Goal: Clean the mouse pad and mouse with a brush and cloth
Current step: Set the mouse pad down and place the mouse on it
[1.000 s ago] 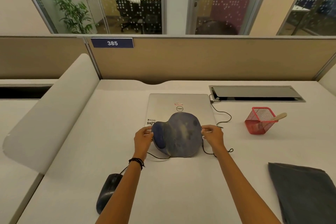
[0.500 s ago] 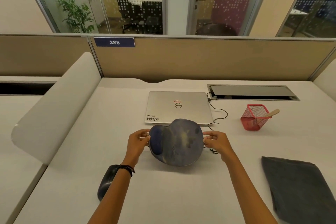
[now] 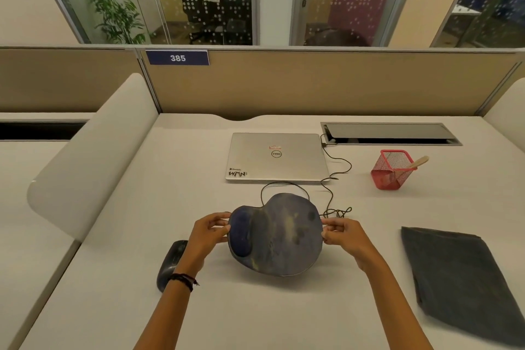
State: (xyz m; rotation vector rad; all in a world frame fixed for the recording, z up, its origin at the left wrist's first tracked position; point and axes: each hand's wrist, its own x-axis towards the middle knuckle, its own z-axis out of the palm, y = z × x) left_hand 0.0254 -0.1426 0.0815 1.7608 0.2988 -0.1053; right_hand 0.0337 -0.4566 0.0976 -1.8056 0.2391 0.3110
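Observation:
A worn blue mouse pad [image 3: 279, 236] with a raised wrist rest on its left side is tilted towards me over the middle of the desk. My left hand [image 3: 208, 231] pinches its left edge and my right hand [image 3: 345, 236] pinches its right edge. A black wired mouse [image 3: 170, 263] lies on the desk by my left forearm, partly hidden by it. A dark grey cloth [image 3: 460, 281] lies flat at the right. A brush with a wooden handle [image 3: 417, 163] leans in a red mesh cup [image 3: 390, 170].
A shut silver laptop [image 3: 277, 156] lies behind the pad, with a black cable [image 3: 331, 196] running and coiling beside it. A cable hatch [image 3: 389, 133] sits at the back right. A curved white divider [image 3: 91, 153] bounds the desk's left side, a beige partition the back.
Both hands have drawn the mouse pad off the laptop and towards me, lower over the desk. The laptop lid and the looped cable now show fully.

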